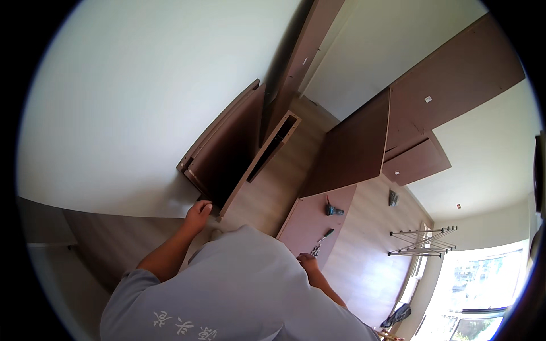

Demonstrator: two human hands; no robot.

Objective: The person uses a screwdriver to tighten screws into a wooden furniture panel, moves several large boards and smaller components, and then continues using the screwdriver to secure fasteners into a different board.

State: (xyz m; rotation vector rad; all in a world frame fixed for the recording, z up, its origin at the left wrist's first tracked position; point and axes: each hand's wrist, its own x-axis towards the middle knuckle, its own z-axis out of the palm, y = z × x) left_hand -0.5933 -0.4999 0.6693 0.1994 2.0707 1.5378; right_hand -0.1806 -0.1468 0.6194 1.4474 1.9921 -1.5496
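Observation:
My left hand [199, 213] is closed, its curled fingers beside the lower corner of a dark brown cabinet panel [224, 153]. What it holds, if anything, is hidden. That panel leans by the white wall, and a narrow brown frame piece [273, 145] with a dark gap at its top end stands against its right side. My right hand [307, 262] is low by my shirt with the fingers bent inward; anything in them is too small to make out. Just beyond it, small metal fittings [315, 250] and a green-handled screwdriver [326, 233] lie on a flat brown board [301, 227].
A cordless drill [334, 210] rests on the same board. Large brown panels [355, 142] stand beyond it, and a tall one [290, 71] leans at the wall. On the wooden floor [364, 244] are a dark packet [393, 198] and a folding rack [424, 241] near the window.

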